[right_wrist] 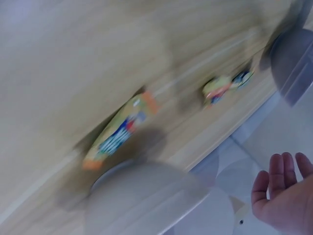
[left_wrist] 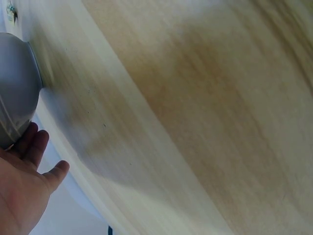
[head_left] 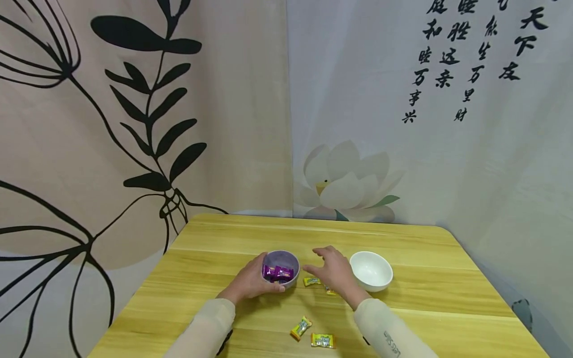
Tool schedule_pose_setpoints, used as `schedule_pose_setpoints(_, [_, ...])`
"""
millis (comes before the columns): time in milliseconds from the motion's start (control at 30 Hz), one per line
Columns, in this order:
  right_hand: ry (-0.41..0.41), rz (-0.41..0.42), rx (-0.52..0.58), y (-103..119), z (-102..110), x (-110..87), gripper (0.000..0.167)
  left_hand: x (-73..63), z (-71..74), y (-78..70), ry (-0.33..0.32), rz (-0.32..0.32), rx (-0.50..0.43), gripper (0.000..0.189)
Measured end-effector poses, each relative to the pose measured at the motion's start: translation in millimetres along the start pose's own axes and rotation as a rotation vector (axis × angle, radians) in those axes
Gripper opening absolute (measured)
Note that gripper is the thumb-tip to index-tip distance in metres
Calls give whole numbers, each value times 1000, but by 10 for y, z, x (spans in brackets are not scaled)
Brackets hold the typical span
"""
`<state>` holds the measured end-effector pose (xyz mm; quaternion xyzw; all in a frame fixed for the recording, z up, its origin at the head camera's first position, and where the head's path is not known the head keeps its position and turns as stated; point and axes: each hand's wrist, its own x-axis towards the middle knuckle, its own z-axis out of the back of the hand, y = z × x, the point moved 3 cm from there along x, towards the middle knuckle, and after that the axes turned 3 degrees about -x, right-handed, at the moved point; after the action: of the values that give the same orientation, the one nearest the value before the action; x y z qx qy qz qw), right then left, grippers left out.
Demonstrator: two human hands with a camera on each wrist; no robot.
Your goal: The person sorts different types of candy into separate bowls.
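My left hand grips a small purple bowl by its left side, thumb along the front. Several purple-wrapped candies lie inside it. In the left wrist view, the fingers rest at the outside of the same bowl. Fingers spread and holding nothing, my right hand hovers between the purple bowl and a white bowl. Below it are a yellow-wrapped candy and another, partly hidden by the hand. The right wrist view also has this hand with its fingers extended.
Closer to the front of the wooden table lie two more yellow candies, one slanted and one flat. Behind the table's far edge hangs a printed curtain with black plants, a white flower and dark writing.
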<state>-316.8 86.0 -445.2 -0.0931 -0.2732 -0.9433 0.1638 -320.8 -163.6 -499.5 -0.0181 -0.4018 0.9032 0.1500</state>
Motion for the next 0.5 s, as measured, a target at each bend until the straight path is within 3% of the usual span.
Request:
schedule_pose_setpoints(200, [-22, -25, -35, -252, 203, -33, 63, -1, -7, 15, -8, 33, 16, 117])
schedule_pose_setpoints(500, [-26, -106, -20, -884, 593, -155, 87, 1, -24, 56, -13, 51, 19, 120])
